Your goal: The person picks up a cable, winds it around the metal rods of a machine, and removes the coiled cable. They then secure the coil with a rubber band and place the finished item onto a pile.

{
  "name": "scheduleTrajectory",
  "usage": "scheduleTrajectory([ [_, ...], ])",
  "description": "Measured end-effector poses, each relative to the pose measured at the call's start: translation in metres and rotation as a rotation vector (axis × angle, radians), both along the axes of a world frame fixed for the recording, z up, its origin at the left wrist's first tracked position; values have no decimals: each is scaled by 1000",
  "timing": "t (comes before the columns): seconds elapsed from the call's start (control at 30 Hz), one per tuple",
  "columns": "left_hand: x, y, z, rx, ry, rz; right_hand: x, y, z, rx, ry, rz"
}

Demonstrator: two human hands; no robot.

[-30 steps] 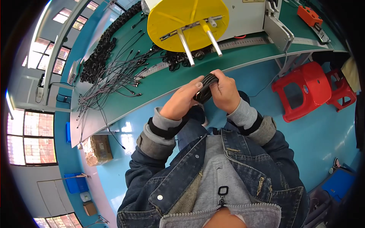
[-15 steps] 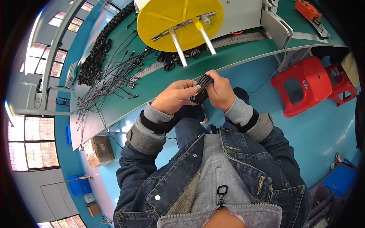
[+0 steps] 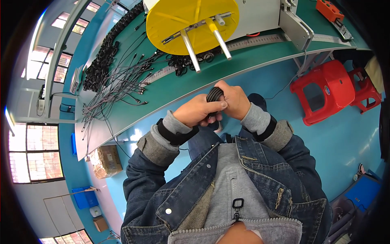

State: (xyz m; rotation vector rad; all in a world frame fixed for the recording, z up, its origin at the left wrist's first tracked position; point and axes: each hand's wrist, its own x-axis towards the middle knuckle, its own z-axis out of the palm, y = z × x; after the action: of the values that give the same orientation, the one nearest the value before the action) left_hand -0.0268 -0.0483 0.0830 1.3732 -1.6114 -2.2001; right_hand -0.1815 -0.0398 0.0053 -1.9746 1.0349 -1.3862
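Observation:
A coiled black cable [image 3: 214, 94] is held between my two hands, in front of the table's near edge. My left hand [image 3: 198, 110] closes on the lower left side of the coil, its thumb reaching across toward my right palm. My right hand [image 3: 235, 101] grips the coil's right side, with the fingers partly hidden behind it. Above my hands, a yellow disc [image 3: 174, 24] carries two metal rods [image 3: 190, 51] that point toward me; the rods are apart from the coil.
Loose dark cables [image 3: 118, 83] spread over the left of the green table [image 3: 162, 91], beside piled black coils [image 3: 97, 69]. A steel ruler [image 3: 260, 40] runs along the tabletop. Red stools [image 3: 325, 93] stand at right, a cardboard box [image 3: 105, 160] below left.
My left hand has moved right and slightly down, nearer my right hand, and its thumb now lies across the coil's lower part. The coil has turned and sits slightly lower.

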Motion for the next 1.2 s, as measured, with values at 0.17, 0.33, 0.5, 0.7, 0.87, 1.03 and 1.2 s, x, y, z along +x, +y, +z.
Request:
scheduleTrajectory([
  [0.17,5,3,-14,-62,-295,-165,-8,1,-2,6,479,98],
  [0.33,11,11,-35,-429,-136,-208,1,9,-14,-51,289,144],
  [0.5,10,20,-49,-341,-73,75,14,10,-11,-79,312,5],
  [0.7,23,21,-55,-225,71,256,10,-20,18,160,469,341],
  [0.87,34,23,-63,-148,185,480,19,-75,25,160,122,141],
  [1.03,44,25,-62,-202,185,475,56,-119,-10,-3,324,-109],
  [1.2,52,21,-60,-236,194,513,52,-121,-18,27,321,-184],
])
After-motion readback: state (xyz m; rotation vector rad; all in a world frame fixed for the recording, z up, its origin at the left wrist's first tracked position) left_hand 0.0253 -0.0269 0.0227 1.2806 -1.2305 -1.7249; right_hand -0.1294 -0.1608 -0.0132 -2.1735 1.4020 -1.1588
